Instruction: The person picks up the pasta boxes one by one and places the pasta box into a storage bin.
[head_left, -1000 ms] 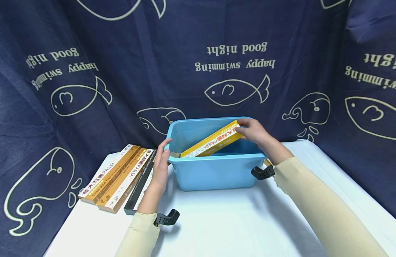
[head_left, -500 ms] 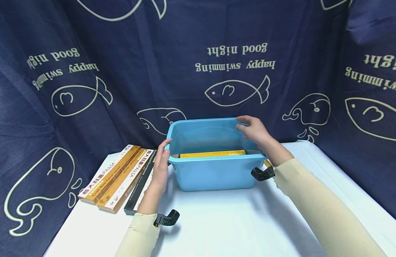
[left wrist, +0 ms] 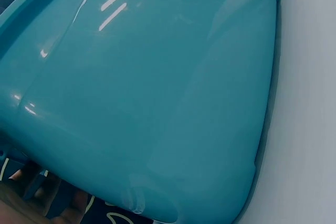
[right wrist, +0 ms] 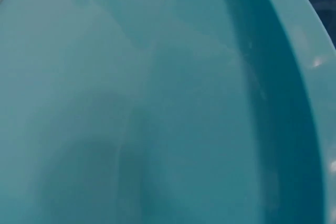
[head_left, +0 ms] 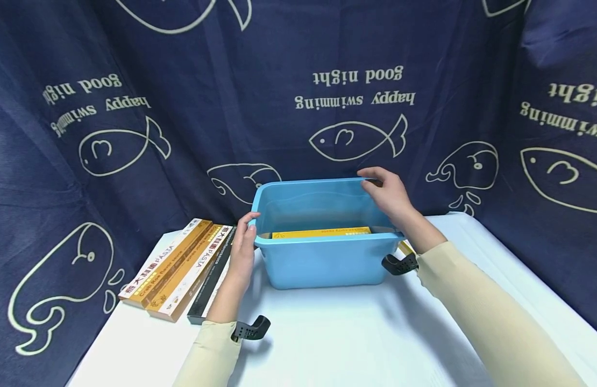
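Note:
A light blue plastic bin (head_left: 327,263) stands on the white table. Inside it, along the near wall, lies a yellow pasta box (head_left: 322,233); only its upper strip shows above the rim. My left hand (head_left: 241,247) holds the bin's left rim, thumb and index finger at the edge. In the left wrist view the fingers (left wrist: 42,198) appear curved beside the bin's end wall. At the far right corner of the bin, my right hand (head_left: 390,196) hovers with loosely bent fingers and holds nothing. Only blue plastic fills most of the right wrist view.
Several pasta boxes lie left of the bin: orange-and-white ones (head_left: 182,269) and a black-and-white one (head_left: 213,279). Part of a yellow box (head_left: 406,248) shows behind the bin's right end. A dark blue curtain (head_left: 260,80) hangs behind the table.
The yellow box, tilted in my right hand a second ago, dropped flat into the bin as that hand let go. My right hand has since risen slightly. The left hand stays at the rim.

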The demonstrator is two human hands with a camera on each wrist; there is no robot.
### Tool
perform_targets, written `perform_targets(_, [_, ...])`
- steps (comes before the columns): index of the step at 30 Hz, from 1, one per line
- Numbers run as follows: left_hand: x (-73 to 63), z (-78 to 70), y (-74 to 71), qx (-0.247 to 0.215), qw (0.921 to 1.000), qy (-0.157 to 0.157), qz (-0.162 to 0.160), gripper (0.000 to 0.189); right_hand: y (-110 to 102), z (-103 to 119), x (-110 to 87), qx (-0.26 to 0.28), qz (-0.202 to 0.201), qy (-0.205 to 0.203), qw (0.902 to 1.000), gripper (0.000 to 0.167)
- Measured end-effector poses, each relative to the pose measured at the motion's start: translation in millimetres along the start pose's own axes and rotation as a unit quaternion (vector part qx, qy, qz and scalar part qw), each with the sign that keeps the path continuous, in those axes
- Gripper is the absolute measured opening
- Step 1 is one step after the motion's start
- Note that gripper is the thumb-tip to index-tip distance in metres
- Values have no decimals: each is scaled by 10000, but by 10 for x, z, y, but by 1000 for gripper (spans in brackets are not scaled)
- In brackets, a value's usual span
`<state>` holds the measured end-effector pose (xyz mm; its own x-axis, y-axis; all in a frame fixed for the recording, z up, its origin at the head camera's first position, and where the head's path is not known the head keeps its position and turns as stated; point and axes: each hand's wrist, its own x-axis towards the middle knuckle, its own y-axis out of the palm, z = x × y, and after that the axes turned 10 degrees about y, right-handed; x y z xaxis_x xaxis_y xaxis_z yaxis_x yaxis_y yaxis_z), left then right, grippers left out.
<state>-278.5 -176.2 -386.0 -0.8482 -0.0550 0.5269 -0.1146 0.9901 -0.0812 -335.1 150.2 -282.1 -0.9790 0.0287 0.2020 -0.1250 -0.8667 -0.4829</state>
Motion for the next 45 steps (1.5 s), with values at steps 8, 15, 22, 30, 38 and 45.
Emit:
perform_targets(8, [7,1,1,2,10000,14,4,44,-38,8,-72,151,-118,-279,9994,34])
perform_targets(15, [4,8,17,-45,10000,35,-10,45,-92,-11,-149,251,-218,-294,9990,36])
perform_targets(22, [-3,0,22,-31,10000,58,7,46,-139,-38,-240,126,-474,-337,9982,37])
perform_targets(30, [1,18,7,-82,9999,91,43,45,-212,-70,-348,219,-800,-415,9957,35])
perform_targets(38, [-4,17,10,-68,9999,72,37,45,-269,-120,-466,494,-1078,-292,9925,35])
perform_targets(45, [-10,-6,12,-80,9999,104,36,46,-337,-212,-548,559,-1348,34,9893,36])
